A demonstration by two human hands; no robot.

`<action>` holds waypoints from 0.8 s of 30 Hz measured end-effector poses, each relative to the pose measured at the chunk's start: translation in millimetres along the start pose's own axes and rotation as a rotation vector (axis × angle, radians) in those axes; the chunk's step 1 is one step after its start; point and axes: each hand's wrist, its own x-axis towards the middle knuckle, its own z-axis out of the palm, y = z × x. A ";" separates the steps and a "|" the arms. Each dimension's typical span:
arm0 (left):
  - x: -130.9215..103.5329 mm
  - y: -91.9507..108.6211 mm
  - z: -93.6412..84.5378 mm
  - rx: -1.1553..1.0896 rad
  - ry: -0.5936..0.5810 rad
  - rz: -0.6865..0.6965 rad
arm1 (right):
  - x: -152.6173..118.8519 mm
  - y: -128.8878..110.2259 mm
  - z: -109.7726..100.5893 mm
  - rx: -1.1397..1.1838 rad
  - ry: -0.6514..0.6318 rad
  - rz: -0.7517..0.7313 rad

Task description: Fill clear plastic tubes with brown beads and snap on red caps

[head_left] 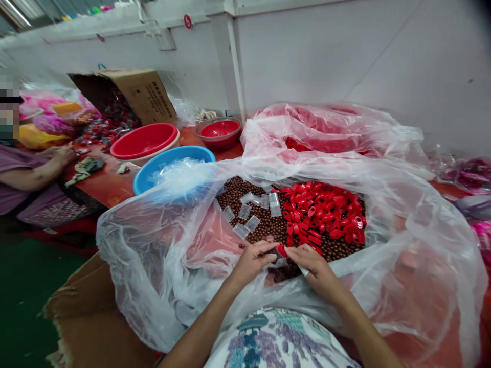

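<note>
A small red plastic piece (pixel 282 250) is between the fingertips of my two hands, low over the front of an open plastic bag. My left hand (pixel 249 263) pinches it from the left with thumb and forefinger. From the other side my right hand (pixel 315 267) grips it, and a small whitish piece (pixel 304 270) shows under that palm. Beyond the hands, many brown beads (pixel 268 220) fill the bag. Several clear plastic cases (pixel 274 204) lie on the beads at left, and a heap of red plastic pieces (pixel 322 209) covers them at right.
The clear bag (pixel 153 260) spreads over the red table (pixel 111 179). Behind stand a blue basin (pixel 141 179) with clear pieces, a red basin (pixel 146 140), a smaller bowl (pixel 218 134), a tipped carton (pixel 146 97) and another bag (pixel 337 128). A co-worker (pixel 34 179) sits at left.
</note>
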 end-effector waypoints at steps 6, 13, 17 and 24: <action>2.0 -3.5 10.8 -0.094 0.161 -0.088 | 3.4 -1.6 21.7 -0.199 0.093 -0.014; 2.0 3.3 39.2 -0.389 0.165 -0.191 | 6.8 -1.7 34.3 -0.251 0.293 0.042; 5.7 11.2 47.2 -0.478 0.180 -0.318 | 6.4 -10.8 27.6 -0.140 0.241 0.055; 4.0 9.9 51.0 -0.765 0.116 -0.479 | 4.4 -14.0 19.4 0.258 0.318 0.389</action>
